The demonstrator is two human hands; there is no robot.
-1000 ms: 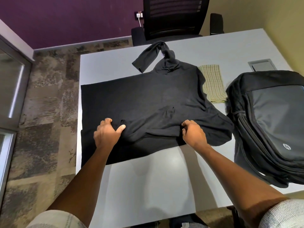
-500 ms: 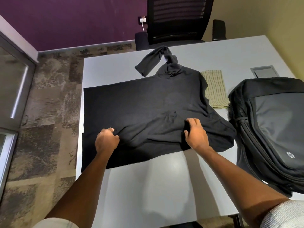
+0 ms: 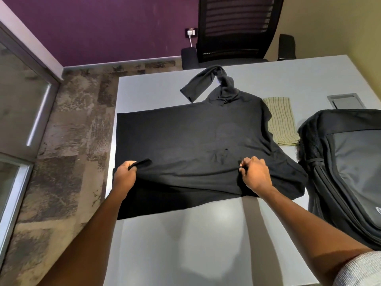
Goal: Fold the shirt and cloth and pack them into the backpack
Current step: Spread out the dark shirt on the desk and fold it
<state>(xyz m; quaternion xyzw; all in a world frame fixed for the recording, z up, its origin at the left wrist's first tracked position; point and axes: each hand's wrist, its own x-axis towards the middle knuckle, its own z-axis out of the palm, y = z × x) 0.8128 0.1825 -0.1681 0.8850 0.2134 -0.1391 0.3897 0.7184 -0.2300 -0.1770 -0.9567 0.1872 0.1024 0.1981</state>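
A black long-sleeved shirt (image 3: 191,139) lies spread across the white table (image 3: 185,244), its hem at the left edge and one twisted sleeve at the far side. My left hand (image 3: 125,176) grips a fold of the shirt's near side. My right hand (image 3: 255,175) pinches the same near edge further right, and the fabric between them is lifted into a ridge. A folded striped yellowish cloth (image 3: 281,120) lies flat beyond the shirt's right shoulder. The black and grey backpack (image 3: 348,162) lies on the table's right side, touching the shirt's sleeve.
A black office chair (image 3: 237,29) stands at the table's far side. A grey cable hatch (image 3: 346,101) is set in the tabletop behind the backpack. The table's left edge drops to patterned carpet (image 3: 68,141). A glass partition stands at the far left.
Both hands have closed on the shirt's near side and raised it off the table, drawing the fabric up and slightly away from me. The camera has tilted a little.
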